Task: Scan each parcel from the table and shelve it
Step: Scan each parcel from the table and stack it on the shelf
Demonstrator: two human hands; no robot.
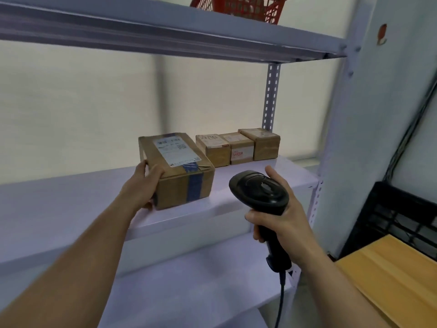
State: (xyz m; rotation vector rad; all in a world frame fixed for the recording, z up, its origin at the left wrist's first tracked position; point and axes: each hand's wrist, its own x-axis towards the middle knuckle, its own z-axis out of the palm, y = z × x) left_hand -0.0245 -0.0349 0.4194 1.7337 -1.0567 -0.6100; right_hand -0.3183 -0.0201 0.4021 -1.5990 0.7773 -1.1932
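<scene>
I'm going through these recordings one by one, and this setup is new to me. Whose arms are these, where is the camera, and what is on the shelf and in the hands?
There is no machine: a person wears one camera on the head, looking down at their own bare arms. The left hand holds the corner of a taped cardboard parcel resting on the pale shelf. The right hand grips a black corded barcode scanner. Three smaller boxes sit in a row further back, and a red basket stands on the shelf above.

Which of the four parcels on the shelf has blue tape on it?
The largest parcel, leftmost, held by the left hand; the three smaller parcels show no blue tape.
</scene>
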